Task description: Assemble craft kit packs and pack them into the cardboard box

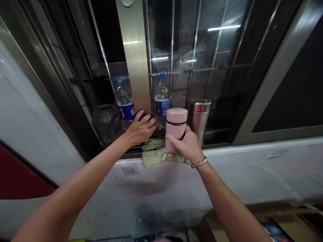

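Note:
A pink lidded thermos stands upright in my right hand, with the thumb across its front. It is just over a crumpled greenish cloth on the window sill; whether they touch, I cannot tell. A silver steel tumbler is right behind that hand. My left hand holds nothing, fingers apart, at the foot of the metal window post. On either side of the post are a clear Pepsi bottle with a blue handle and a similar bottle with a blue label.
A large clear jar is at the left end of the sill. Behind the bottles run metal window bars. Beneath the sill is a white wall. Cardboard boxes lie at the lower right, and a red panel is at the left.

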A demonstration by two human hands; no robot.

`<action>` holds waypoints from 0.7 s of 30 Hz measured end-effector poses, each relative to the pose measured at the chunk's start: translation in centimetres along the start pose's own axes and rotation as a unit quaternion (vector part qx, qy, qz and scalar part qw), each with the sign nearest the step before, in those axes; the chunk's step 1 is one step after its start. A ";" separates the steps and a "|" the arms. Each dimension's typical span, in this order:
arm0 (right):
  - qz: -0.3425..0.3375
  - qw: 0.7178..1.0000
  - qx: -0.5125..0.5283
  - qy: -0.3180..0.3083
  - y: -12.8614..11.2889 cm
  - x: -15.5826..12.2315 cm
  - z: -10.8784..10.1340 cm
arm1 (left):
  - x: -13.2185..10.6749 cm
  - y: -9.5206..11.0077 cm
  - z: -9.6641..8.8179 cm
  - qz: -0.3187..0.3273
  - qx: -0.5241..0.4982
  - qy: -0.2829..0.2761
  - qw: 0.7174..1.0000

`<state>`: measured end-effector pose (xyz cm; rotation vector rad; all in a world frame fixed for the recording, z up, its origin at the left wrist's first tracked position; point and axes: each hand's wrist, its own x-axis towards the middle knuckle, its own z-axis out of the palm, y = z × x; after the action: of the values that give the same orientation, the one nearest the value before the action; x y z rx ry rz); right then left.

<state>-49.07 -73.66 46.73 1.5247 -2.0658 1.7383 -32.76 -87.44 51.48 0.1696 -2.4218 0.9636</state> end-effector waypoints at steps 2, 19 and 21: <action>-0.001 1.000 -0.001 0.012 0.0 -0.1 0.2 | -1.0 -0.1 0.2 -0.031 -0.008 0.005 0.999; -0.051 0.989 0.100 0.091 1.0 -0.4 5.2 | -11.9 -2.9 -1.6 -0.260 0.134 -0.027 0.956; -0.057 0.989 0.109 0.084 0.6 -0.4 5.7 | -12.9 -2.9 -1.9 -0.281 0.129 -0.039 0.950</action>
<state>-46.28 -77.83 43.91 1.4549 -1.7246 2.0258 -20.09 -89.30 47.78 0.9502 -2.1091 1.0009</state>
